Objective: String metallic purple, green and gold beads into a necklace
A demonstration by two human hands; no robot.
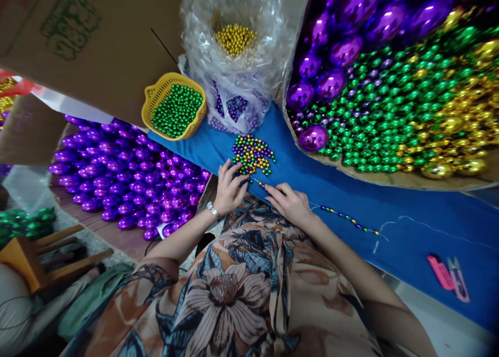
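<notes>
My left hand (230, 188), wearing a wristwatch (212, 209), rests at the near left edge of a pile of small purple, green and gold beads (253, 154). Its fingers are bent and spread apart, with the tips by the beads. Beside the pile, my right hand (290, 203) pinches a thin needle with a few beads on it (260, 183); the needle points at the pile. Right of that hand, a strung row of beads (349, 218) lies along a pale thread on the blue cloth (327, 183).
A yellow basket (146, 110) holds green beads. Plastic bags (268, 35) of gold and purple beads stand behind the pile. Cartons of shiny beads flank the table, purple ones (128, 175) on the left. A pink cutter (440, 272) and thread snips (458, 280) lie at right.
</notes>
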